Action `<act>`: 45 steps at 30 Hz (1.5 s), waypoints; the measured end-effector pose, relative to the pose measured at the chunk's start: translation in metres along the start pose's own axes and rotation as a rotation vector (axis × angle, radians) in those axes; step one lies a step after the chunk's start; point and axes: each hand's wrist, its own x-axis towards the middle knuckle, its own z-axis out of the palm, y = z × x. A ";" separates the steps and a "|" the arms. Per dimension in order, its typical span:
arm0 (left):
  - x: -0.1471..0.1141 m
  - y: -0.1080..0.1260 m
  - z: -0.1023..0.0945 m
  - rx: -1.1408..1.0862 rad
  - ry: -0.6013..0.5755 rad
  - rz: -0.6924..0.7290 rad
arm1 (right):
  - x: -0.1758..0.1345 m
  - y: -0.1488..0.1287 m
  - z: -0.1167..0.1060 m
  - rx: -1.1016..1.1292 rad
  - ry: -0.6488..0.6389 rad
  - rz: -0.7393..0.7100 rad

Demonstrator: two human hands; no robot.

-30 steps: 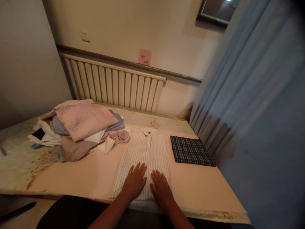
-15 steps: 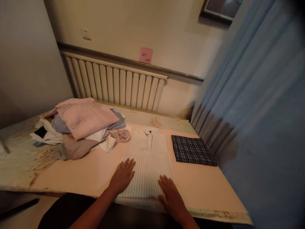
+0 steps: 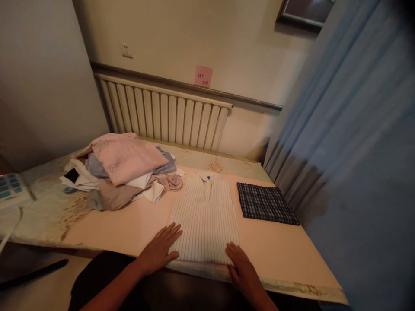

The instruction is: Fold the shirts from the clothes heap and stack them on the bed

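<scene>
A white shirt (image 3: 205, 220) with thin dark stripes lies folded into a long rectangle on the pink tabletop, its collar at the far end and its bottom edge along the table's near edge. Beside the shirt's lower left edge rests my left hand (image 3: 160, 248), flat with the fingers spread and the fingertips touching the cloth. My right hand (image 3: 242, 265) lies at the lower right corner, fingers stretched forward over the shirt's edge. Neither hand grips anything. To the right sits a folded dark plaid cloth (image 3: 266, 203).
A heap of loose clothes (image 3: 129, 162), topped by a pink piece, lies on the left of the table. A white device with blue panels (image 3: 11, 188) stands at the far left. A blue curtain (image 3: 350, 172) hangs along the right side; a radiator (image 3: 168, 114) runs behind.
Both hands have slid slightly toward the shirt's near end and remain flat. The view has turned a little left, bringing the white device into sight.
</scene>
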 end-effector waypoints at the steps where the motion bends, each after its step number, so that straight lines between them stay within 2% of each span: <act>1: -0.005 -0.001 -0.001 -0.003 0.004 0.015 | -0.001 0.001 -0.001 0.007 0.000 -0.006; 5: -0.018 -0.005 0.001 -0.026 0.042 0.047 | -0.003 0.011 -0.006 0.030 0.004 -0.010; 11: -0.026 -0.012 0.011 -0.050 0.159 -0.008 | 0.000 0.035 -0.020 0.054 -0.036 -0.050; 15: -0.026 -0.021 0.007 -0.054 0.140 0.039 | 0.010 0.048 -0.026 0.010 -0.079 -0.126; 18: -0.022 -0.030 0.001 -0.055 0.132 0.070 | 0.023 0.054 -0.026 -0.032 -0.053 -0.177; 21: -0.010 -0.036 -0.004 -0.021 0.146 0.070 | 0.042 0.058 -0.026 -0.056 -0.039 -0.214; 27: 0.023 -0.052 -0.004 0.038 0.120 0.073 | 0.074 0.070 -0.023 -0.100 -0.098 -0.273; 34: 0.064 -0.089 0.012 0.021 0.157 0.096 | 0.098 0.095 -0.008 -0.042 0.022 -0.412; 40: 0.090 -0.100 0.009 -0.009 0.126 0.129 | 0.125 0.110 -0.002 0.008 0.010 -0.392; 45: 0.101 -0.103 0.005 -0.021 0.079 0.137 | 0.143 0.119 0.004 0.052 -0.042 -0.357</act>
